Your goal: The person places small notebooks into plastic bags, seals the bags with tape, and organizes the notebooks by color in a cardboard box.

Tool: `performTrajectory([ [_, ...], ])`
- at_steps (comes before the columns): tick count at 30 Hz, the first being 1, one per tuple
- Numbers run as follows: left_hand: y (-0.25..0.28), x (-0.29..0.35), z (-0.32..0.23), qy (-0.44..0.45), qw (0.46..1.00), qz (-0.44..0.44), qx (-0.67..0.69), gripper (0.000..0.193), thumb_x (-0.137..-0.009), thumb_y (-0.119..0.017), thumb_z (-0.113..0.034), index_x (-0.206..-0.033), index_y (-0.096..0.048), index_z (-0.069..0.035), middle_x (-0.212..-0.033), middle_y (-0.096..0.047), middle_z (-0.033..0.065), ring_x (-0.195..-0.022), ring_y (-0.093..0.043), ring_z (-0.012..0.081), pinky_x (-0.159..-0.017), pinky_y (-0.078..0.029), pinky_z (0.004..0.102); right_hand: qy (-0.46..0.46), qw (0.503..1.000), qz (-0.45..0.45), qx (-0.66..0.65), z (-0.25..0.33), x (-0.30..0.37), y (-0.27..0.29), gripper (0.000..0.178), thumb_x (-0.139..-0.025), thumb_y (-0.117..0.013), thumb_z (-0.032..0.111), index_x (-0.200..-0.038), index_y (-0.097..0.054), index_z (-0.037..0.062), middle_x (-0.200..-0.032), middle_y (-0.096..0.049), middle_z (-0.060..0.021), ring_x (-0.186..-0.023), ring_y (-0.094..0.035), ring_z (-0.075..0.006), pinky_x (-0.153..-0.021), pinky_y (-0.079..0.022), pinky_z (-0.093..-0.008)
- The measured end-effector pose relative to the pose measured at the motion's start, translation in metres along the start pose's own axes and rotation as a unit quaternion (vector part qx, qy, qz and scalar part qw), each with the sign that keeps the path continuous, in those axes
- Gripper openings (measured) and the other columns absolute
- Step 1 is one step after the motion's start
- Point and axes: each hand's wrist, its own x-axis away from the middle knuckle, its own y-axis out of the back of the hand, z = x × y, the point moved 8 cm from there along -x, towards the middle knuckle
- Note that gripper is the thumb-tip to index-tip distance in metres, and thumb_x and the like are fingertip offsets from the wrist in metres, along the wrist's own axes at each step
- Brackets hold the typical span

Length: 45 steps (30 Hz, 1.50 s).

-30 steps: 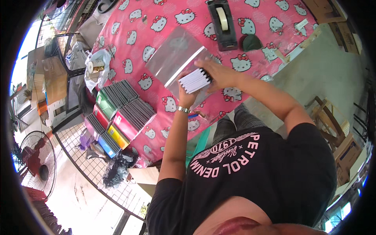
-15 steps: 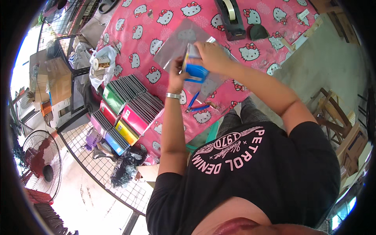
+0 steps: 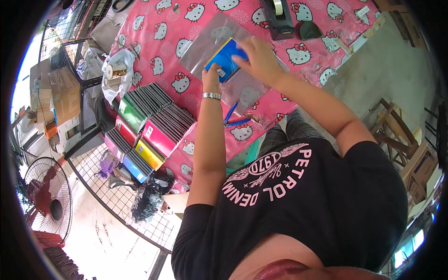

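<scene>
Your left hand (image 3: 211,78) grips the blue notebook (image 3: 225,57) over the clear bag (image 3: 199,50), its long way slanting away rightward, yellow rings (image 3: 217,52) facing far left, though whether your right hand (image 3: 262,61) grips is unclear.

Room to pass over tablecloth (image 3: 156,46) between notebook stacks (image 3: 145,103) and plastic bag (image 3: 198,49); tape dispenser (image 3: 280,29) blocks far right, blue-handled tool (image 3: 239,123) the bag's near end.
</scene>
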Motion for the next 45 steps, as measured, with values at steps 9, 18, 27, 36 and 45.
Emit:
performTrajectory([
  [9, -0.02, 0.009, -0.011, 0.023, 0.999, 0.024, 0.017, 0.015, -0.067, -0.062, -0.014, -0.079, -0.053, -0.01, -0.067, -0.049, 0.0, -0.057, -0.046, 0.013, -0.049, -0.034, 0.0297, 0.262, 0.919, 0.292, 0.02, 0.013, 0.093, -0.083, 0.02, -0.071, -0.069, 0.023, -0.083, -0.062, 0.0085, -0.092, -0.059, -0.0077, -0.089, -0.059, -0.0265, -0.08, -0.048, -0.0406],
  [18, 0.041, 0.049, 0.013, -0.278, 0.947, -0.041, -0.153, 0.052, -0.073, -0.069, -0.03, -0.111, -0.049, -0.001, -0.101, -0.053, 0.0128, -0.09, -0.052, 0.0231, -0.08, -0.042, 0.0391, 0.161, 0.904, 0.393, 0.041, 0.027, 0.059, -0.082, 0.022, -0.08, -0.056, 0.021, -0.095, -0.06, 0.0054, -0.091, -0.064, -0.0127, -0.09, -0.064, -0.0289, -0.072, -0.051, -0.0386],
  [27, 0.009, 0.132, -0.012, -0.448, 0.744, -0.154, -0.472, 0.022, -0.074, -0.066, -0.013, -0.095, -0.064, -0.01, -0.094, -0.062, 0.0067, -0.092, -0.058, 0.0273, -0.088, -0.041, 0.0439, 0.373, 0.926, 0.059, 0.01, 0.067, 0.019, 0.018, 0.029, -0.076, -0.063, 0.024, -0.103, -0.059, 0.0148, -0.082, -0.06, -0.0036, -0.079, -0.061, -0.0225, -0.073, -0.046, -0.0379],
  [36, 0.02, 0.13, -0.051, -0.519, 0.691, -0.317, -0.391, 0.043, -0.085, -0.059, -0.018, -0.122, -0.05, 0.001, -0.122, -0.051, 0.0226, -0.111, -0.05, 0.031, -0.092, -0.04, 0.0473, 0.046, 0.92, 0.38, -0.086, -0.062, -0.089, -0.014, 0.024, -0.064, -0.075, 0.012, -0.084, -0.062, 0.0062, -0.083, -0.066, -0.0084, -0.079, -0.064, -0.0257, -0.067, -0.048, -0.0403],
  [45, -0.088, 0.12, 0.004, -0.458, 0.667, -0.093, -0.58, 0.08, -0.081, -0.06, -0.039, -0.145, -0.025, -0.007, -0.151, -0.025, 0.0125, -0.142, -0.015, 0.0312, -0.112, -0.004, 0.0553, 0.137, 0.963, 0.229, 0.036, -0.035, -0.158, -0.057, 0.019, -0.077, -0.067, 0.024, -0.089, -0.064, 0.0099, -0.09, -0.064, -0.0055, -0.087, -0.062, -0.0265, -0.072, -0.049, -0.042],
])
